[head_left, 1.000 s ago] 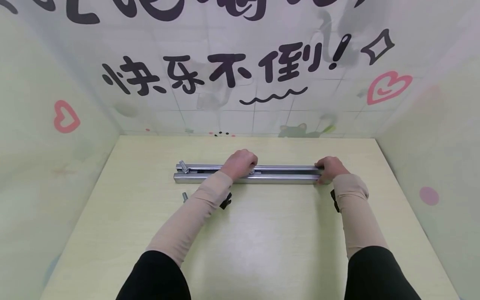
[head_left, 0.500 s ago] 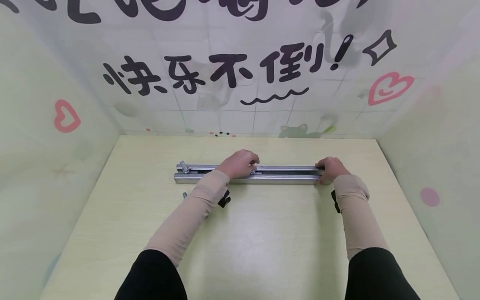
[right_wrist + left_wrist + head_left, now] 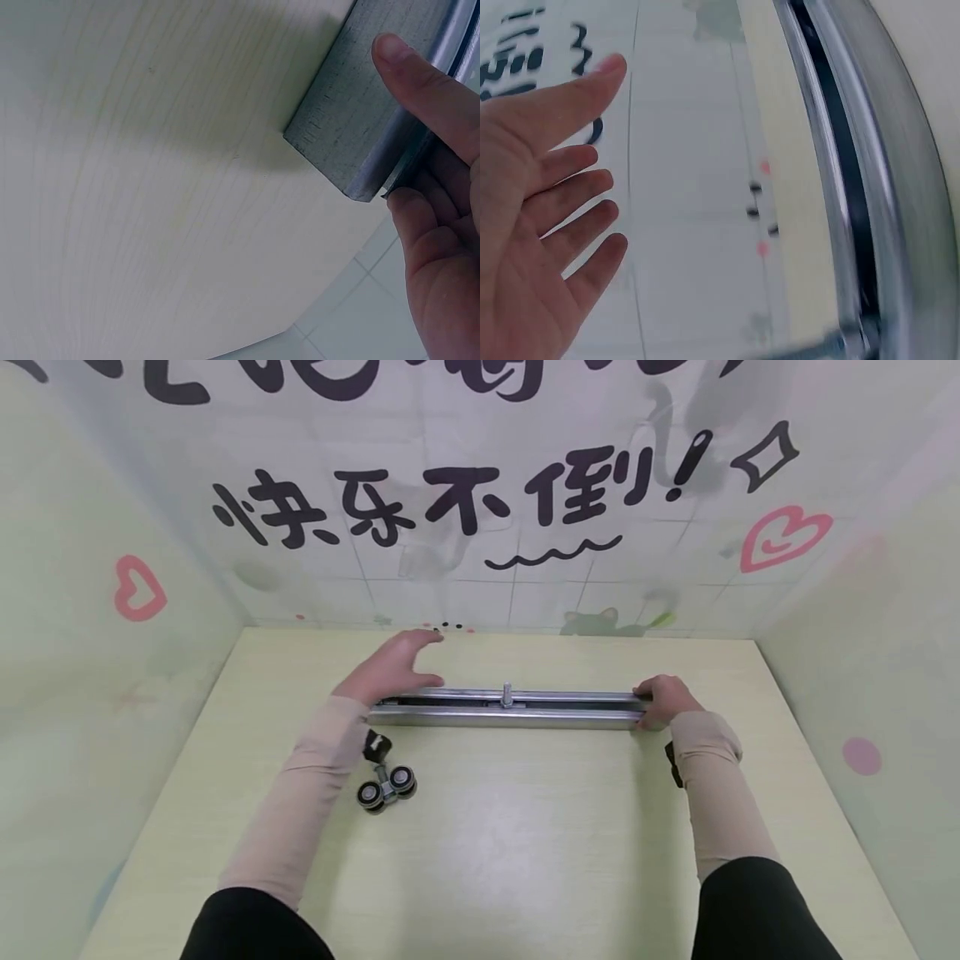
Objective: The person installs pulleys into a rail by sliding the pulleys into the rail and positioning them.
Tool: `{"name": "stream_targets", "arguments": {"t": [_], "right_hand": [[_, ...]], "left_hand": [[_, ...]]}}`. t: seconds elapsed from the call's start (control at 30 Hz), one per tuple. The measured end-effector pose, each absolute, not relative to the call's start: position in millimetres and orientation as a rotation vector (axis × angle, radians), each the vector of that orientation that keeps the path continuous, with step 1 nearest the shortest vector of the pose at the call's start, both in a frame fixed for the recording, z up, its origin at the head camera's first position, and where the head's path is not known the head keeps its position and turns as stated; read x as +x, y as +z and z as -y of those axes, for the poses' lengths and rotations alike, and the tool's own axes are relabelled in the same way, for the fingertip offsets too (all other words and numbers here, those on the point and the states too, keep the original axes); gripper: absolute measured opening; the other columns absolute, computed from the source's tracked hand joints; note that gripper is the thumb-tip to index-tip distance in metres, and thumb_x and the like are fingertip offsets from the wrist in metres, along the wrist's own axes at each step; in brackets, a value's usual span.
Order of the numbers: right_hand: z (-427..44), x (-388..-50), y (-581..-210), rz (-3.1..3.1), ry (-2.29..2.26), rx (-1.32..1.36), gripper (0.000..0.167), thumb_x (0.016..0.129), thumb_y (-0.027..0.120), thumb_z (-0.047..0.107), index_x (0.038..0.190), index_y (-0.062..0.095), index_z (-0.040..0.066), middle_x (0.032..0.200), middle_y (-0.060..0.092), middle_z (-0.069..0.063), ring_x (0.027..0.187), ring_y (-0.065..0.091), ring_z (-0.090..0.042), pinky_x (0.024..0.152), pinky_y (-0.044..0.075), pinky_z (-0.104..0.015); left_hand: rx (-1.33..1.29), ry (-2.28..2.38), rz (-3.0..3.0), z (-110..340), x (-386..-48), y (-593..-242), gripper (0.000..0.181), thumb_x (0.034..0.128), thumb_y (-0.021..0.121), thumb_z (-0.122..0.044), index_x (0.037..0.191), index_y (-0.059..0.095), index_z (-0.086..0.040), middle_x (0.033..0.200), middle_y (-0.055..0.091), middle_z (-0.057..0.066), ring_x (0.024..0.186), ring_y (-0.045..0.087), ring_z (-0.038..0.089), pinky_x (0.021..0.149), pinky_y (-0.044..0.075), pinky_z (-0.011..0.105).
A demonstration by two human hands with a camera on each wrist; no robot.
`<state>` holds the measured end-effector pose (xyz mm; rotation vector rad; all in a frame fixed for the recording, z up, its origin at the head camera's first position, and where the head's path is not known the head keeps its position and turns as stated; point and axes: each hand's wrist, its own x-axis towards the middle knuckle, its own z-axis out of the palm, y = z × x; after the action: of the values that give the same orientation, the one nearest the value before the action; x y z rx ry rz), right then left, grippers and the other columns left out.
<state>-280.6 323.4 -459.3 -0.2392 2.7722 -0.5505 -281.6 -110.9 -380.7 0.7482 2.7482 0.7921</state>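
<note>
All fingers of the left hand (image 3: 390,670) are loose and grasp nothing; it is near the left end of a metal rail (image 3: 487,717), thumb held apart from the rest. The left wrist view shows a blurred bolt (image 3: 849,341) at the slot (image 3: 857,240) near that end. In front of this wrist, a wheeled roller (image 3: 387,790) sits on the pale wooden counter (image 3: 510,843), its stem partly covered by a black wrist device (image 3: 377,747). The rail lies lengthwise across the counter, toward the back wall (image 3: 480,606), its slot facing up; an upright bolt (image 3: 507,695) stands out of the slot around the middle. At the other end, the right hand (image 3: 666,700) is grasping the rail: the right wrist view has the thumb against one face and the fingers curled along the opposite side. Farther right, a purple dot (image 3: 862,756) marks the side wall (image 3: 892,635).
</note>
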Motion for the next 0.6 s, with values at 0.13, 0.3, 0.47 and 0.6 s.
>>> {"name": "stream_targets", "arguments": {"t": [0.13, 0.3, 0.47, 0.6], "right_hand": [[-322.7, -281.2, -460.2, -2.777, -0.545, -0.243, 0.062, 0.055, 0.083, 0.009, 0.110, 0.060, -0.007, 0.115, 0.057, -0.027, 0.105, 0.051, -0.041, 0.094, 0.038, -0.051], [-322.2, -281.3, -460.6, -2.785, -0.535, -0.264, 0.062, 0.055, 0.083, 0.010, 0.110, 0.060, -0.007, 0.115, 0.057, -0.026, 0.105, 0.051, -0.042, 0.094, 0.038, -0.051], [-322.2, -279.4, -458.9, -2.785, -0.521, -0.260, 0.062, 0.056, 0.083, 0.010, 0.111, 0.060, -0.007, 0.115, 0.057, -0.027, 0.104, 0.051, -0.042, 0.093, 0.039, -0.051], [-320.4, -277.3, -455.9, -2.780, -0.522, -0.241, 0.063, 0.056, 0.083, 0.010, 0.111, 0.060, -0.007, 0.115, 0.056, -0.028, 0.103, 0.050, -0.043, 0.092, 0.039, -0.052]], "left_hand": [[0.626, 0.834, -2.792, 150.4, -276.5, -384.9, 0.078, 0.0740, 0.074, -0.020, 0.135, 0.033, 0.006, 0.140, 0.033, 0.024, 0.129, 0.028, 0.039, 0.107, 0.023, 0.048], [0.446, 0.855, -2.799, 191.0, -272.8, -403.4, 0.086, 0.0729, 0.075, -0.022, 0.138, 0.026, 0.007, 0.142, 0.027, 0.027, 0.130, 0.024, 0.042, 0.106, 0.023, 0.051], [0.312, 0.874, -2.747, 213.4, -268.4, -424.6, 0.090, 0.0733, 0.075, -0.025, 0.139, 0.023, 0.007, 0.143, 0.025, 0.028, 0.130, 0.021, 0.044, 0.106, 0.022, 0.053], [0.273, 0.915, -2.680, 220.4, -264.2, -440.7, 0.090, 0.0728, 0.075, -0.028, 0.139, 0.024, 0.006, 0.143, 0.024, 0.028, 0.130, 0.020, 0.045, 0.106, 0.020, 0.054]]}}
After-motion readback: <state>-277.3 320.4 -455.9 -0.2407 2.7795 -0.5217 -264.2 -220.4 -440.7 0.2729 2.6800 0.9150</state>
